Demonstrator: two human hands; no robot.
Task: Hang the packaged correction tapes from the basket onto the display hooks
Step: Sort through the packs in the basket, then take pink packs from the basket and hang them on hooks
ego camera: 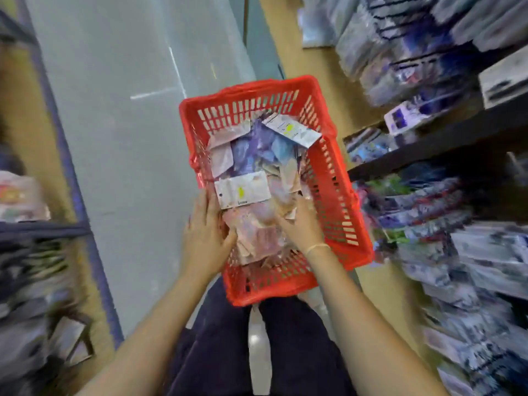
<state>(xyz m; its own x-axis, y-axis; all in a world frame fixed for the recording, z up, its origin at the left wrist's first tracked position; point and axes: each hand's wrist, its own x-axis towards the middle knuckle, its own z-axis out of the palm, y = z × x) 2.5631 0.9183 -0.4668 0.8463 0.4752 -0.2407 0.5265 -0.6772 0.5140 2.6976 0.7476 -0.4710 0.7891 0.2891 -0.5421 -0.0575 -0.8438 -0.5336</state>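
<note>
Looking down at a grey floor [128, 138] in a narrow shop aisle, w/ display racks [457, 252] of hanging packets on my right and more blurred stock shelving [34, 252] on my left. 1 red basket [337, 195] sits on the floor betw. them, just ahead of my dark trousers [217, 352]. Inside it: a loose heap of packaged correction tapes [257, 172], too jumbled and blurred to count; 2 white-backed packs w/ a yellow mark show on top. Both hands are in the basket's near end. Left hand [205, 232] presses the pinkish packets, thumb curled onto them. Right hand [303, 227] is among the packets too, fingers buried; can't tell its grip. 1 pale band [317, 247] on right wrist.
</note>
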